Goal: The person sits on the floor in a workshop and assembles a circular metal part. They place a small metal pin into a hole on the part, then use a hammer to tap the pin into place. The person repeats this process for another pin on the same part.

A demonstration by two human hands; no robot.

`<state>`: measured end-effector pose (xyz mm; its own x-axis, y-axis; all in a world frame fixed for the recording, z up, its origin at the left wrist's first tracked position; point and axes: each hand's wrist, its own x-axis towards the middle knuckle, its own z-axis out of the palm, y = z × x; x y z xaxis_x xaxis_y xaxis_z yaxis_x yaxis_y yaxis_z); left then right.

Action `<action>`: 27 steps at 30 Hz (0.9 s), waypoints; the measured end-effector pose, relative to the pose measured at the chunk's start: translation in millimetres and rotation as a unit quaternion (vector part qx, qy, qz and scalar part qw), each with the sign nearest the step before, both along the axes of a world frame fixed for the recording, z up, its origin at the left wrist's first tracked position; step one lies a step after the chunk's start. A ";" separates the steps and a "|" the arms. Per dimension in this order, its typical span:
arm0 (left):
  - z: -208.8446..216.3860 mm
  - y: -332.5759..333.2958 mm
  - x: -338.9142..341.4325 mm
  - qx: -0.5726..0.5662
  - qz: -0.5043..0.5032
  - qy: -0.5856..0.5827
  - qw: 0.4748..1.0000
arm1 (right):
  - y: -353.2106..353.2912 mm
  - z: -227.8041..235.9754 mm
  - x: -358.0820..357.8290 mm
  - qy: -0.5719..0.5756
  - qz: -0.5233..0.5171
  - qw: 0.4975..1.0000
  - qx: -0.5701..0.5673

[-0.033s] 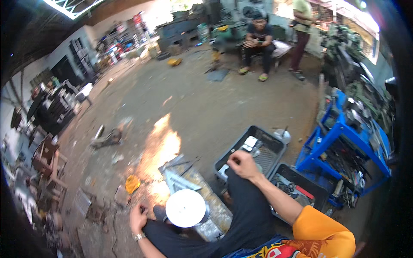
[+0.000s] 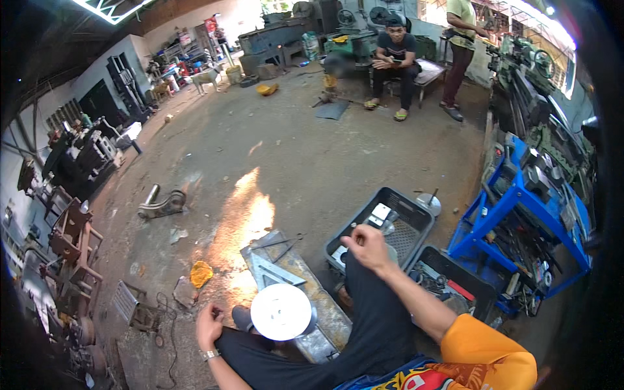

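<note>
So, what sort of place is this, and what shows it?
Probably a metalworking or repair workshop: a large machine stands at the right, a blue rack holds tools, and a set square lies before the person.

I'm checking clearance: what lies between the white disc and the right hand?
In the head view: the worn slab, a strip of floor and the right knee lie between the white disc and the right hand.
</note>
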<state>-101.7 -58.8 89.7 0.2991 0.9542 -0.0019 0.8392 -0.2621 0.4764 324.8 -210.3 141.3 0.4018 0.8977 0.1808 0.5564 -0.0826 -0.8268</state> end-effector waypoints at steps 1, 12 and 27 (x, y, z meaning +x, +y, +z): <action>-8.0 2.9 7.0 0.024 -0.074 -0.044 0.996 | -9.3 24.9 1.0 0.010 -0.046 0.999 0.007; -45.3 28.7 -13.2 0.006 -0.078 -0.033 0.996 | 59.0 -21.5 46.1 -0.114 0.050 0.992 -0.004; -37.4 25.3 -3.1 0.010 -0.041 -0.122 0.992 | 66.3 -86.3 62.3 -0.268 0.077 0.929 -0.242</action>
